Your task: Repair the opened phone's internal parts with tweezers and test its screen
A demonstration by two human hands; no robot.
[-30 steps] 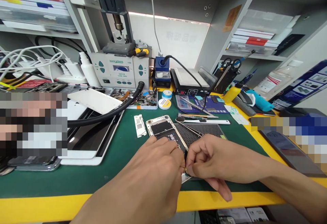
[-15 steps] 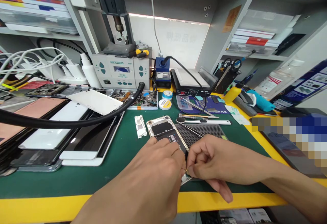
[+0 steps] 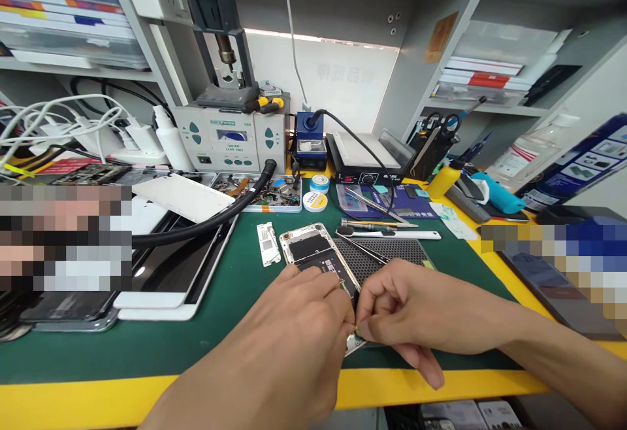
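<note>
Left hand (image 3: pixel 298 325) and right hand (image 3: pixel 416 315), fingers pinched together over the opened phone (image 3: pixel 318 257) on green mat (image 3: pixel 235 299)

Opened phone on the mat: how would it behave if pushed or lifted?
The phone lies flat, so it would probably slide, not roll. Thin and back off, it likely lifts light. Its bared board looks fragile; both hands work at its near end.

One head-worn camera looks forward and down, close over the green mat (image 3: pixel 220 325), facing the back shelves (image 3: pixel 73 64).
</note>
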